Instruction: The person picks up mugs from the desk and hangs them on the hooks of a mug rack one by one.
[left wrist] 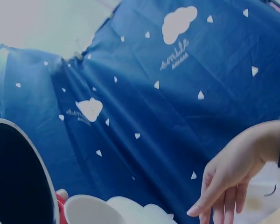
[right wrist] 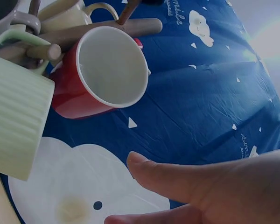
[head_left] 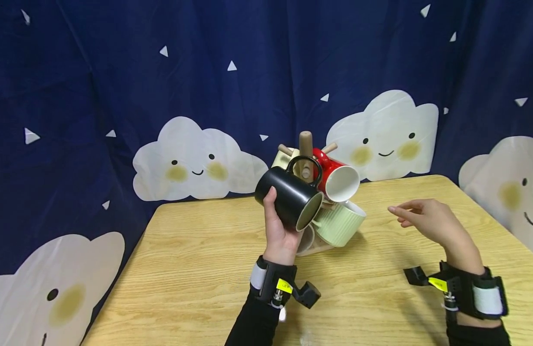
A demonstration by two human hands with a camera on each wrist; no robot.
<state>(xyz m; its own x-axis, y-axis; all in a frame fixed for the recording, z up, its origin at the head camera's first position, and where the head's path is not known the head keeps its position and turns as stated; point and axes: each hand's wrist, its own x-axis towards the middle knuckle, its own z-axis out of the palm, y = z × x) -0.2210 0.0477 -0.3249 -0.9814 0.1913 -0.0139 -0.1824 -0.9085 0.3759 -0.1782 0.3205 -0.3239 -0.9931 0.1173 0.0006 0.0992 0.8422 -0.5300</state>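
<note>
My left hand (head_left: 280, 235) grips the body of a black mug (head_left: 288, 194), thumb along its near side, in front of a wooden mug tree (head_left: 306, 144). The mug is tilted, its mouth facing lower right and its handle up. A peg end shows within the handle loop; whether it passes through, I cannot tell. The mug's dark inside (left wrist: 18, 177) fills the left wrist view's lower left. To the right of the tree, my right hand (head_left: 435, 221) hovers over the table, holding nothing, fingers loosely bent.
On the tree hang a red mug (head_left: 335, 178) with a white inside, a ribbed pale green mug (head_left: 340, 225) and a cream mug (head_left: 281, 158), partly hidden. Lower down, a pale mug (head_left: 307, 239) shows behind my left hand. The wooden table (head_left: 197, 269) meets a dark blue curtain (head_left: 205, 96).
</note>
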